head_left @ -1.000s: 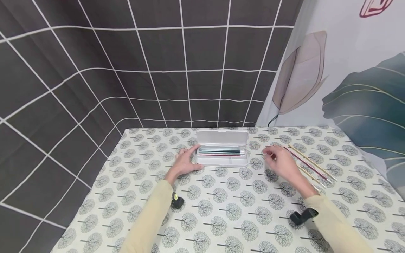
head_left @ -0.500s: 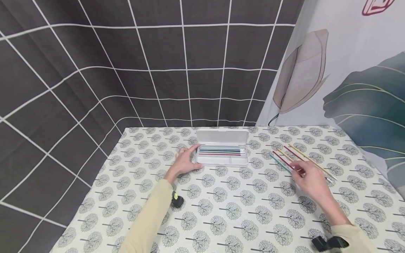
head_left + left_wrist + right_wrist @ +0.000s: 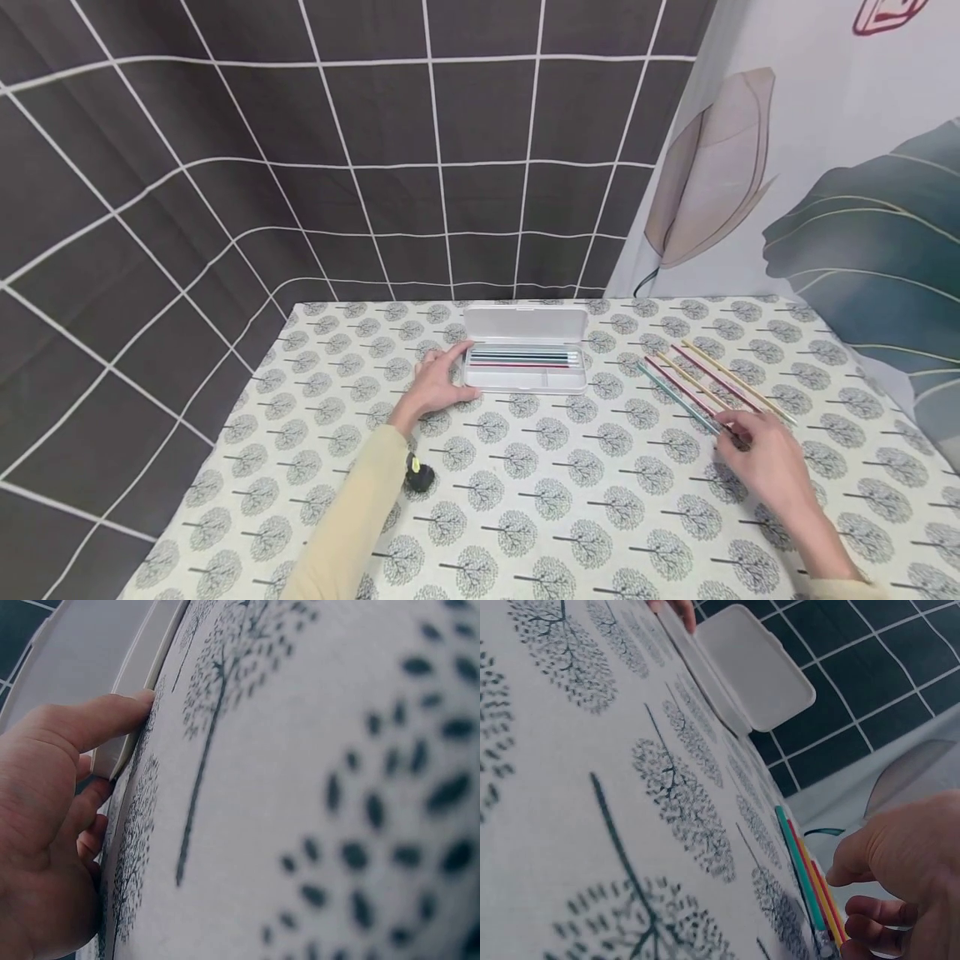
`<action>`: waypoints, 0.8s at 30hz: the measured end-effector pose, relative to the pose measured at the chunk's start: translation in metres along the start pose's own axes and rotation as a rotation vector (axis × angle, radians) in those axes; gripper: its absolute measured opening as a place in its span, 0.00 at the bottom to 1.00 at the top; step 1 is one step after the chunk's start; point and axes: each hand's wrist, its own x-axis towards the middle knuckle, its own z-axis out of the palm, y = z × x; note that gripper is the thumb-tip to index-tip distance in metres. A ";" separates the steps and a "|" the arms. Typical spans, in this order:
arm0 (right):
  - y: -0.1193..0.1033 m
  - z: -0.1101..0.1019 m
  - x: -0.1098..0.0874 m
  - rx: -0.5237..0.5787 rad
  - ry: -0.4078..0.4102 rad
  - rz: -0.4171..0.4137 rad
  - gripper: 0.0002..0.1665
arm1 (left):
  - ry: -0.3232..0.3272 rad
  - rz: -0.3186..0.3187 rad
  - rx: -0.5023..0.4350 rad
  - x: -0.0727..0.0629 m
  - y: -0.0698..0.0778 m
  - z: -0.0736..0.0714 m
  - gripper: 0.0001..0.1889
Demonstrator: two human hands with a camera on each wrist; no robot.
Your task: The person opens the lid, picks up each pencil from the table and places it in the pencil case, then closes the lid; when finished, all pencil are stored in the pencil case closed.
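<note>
left hand [image 3: 431,390] gripping open case [image 3: 510,381], right hand [image 3: 767,457] at coloured pencils [image 3: 703,379]

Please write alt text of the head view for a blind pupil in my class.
A person's left hand holds the left end of an open white pencil case with pencils inside, while the right hand is at the near ends of loose teal, red and yellow pencils. A tree-patterned cloth lies beneath.

Count: two hands [image 3: 433,388] [image 3: 774,462], one case [image 3: 525,323], five loose pencils [image 3: 678,399] (two red, two yellow, one green); cased pencils [image 3: 517,365] unresolved.
</note>
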 end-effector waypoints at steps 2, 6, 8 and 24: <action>0.001 0.000 -0.003 -0.009 -0.002 0.019 0.16 | 0.003 -0.001 -0.003 0.000 0.000 0.000 0.51; 0.002 0.000 -0.008 -0.020 -0.015 0.037 0.18 | 0.008 0.002 -0.012 -0.001 0.000 0.000 0.51; 0.003 -0.001 -0.009 -0.021 -0.024 0.045 0.18 | 0.008 0.001 -0.011 -0.001 0.000 -0.001 0.51; 0.006 0.001 -0.011 -0.050 -0.118 0.105 0.23 | 0.010 0.013 0.012 -0.001 0.000 0.000 0.50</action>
